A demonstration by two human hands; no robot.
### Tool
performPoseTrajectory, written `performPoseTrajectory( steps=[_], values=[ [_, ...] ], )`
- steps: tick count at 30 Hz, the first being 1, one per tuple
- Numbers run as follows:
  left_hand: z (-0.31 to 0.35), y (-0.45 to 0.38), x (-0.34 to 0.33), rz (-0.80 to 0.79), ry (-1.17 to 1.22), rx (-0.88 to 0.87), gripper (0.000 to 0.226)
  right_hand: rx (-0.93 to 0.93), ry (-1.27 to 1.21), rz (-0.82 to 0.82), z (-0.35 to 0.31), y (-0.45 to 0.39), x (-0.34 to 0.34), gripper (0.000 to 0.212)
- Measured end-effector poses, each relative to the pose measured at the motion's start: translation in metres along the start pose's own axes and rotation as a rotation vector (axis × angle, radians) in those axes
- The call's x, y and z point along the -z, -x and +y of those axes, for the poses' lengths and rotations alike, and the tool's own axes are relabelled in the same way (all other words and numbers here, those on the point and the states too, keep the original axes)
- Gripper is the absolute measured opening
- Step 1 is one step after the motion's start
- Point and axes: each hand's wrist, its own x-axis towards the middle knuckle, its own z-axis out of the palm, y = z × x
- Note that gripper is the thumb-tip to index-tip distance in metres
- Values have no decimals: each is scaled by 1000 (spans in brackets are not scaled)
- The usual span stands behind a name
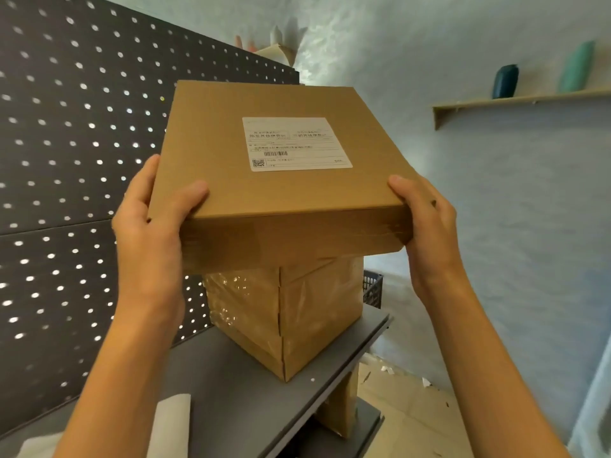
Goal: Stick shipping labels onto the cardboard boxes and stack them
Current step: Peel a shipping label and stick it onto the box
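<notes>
We see a flat brown cardboard box [281,180], its white shipping label [296,143] face-up on the lid, tilted slightly and held at 12 o'clock above a stack of taped cardboard boxes [284,315] on the grey shelf.

label [296,144] print too blurred to read, held box [281,180] hiding stack [284,312] top

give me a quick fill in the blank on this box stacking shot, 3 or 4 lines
1. The left hand and right hand grip the top cardboard box by its two near ____.
2. The white shipping label is stuck on the box's ____ face.
3. The held box is above a ____ of cardboard boxes on the grey shelf.
4. Behind the shelf is a dark ____ panel.

Missing words: corners; top; stack; pegboard
</notes>
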Motion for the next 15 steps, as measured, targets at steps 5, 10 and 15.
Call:
performPoseTrajectory(
  steps=[5,10,15],
  values=[
    [-19,-14,-24,-4,-38,-6,49,-12,-41,-26,20,-36,11,44],
    [-31,-19,-50,-3,-91,-55,32,-20,-73,-74,41,-77,23,26],
    [-36,-16,-81,89,-161,-76,27,-46,-121,-185,58,-116,32,6]
  ],
)
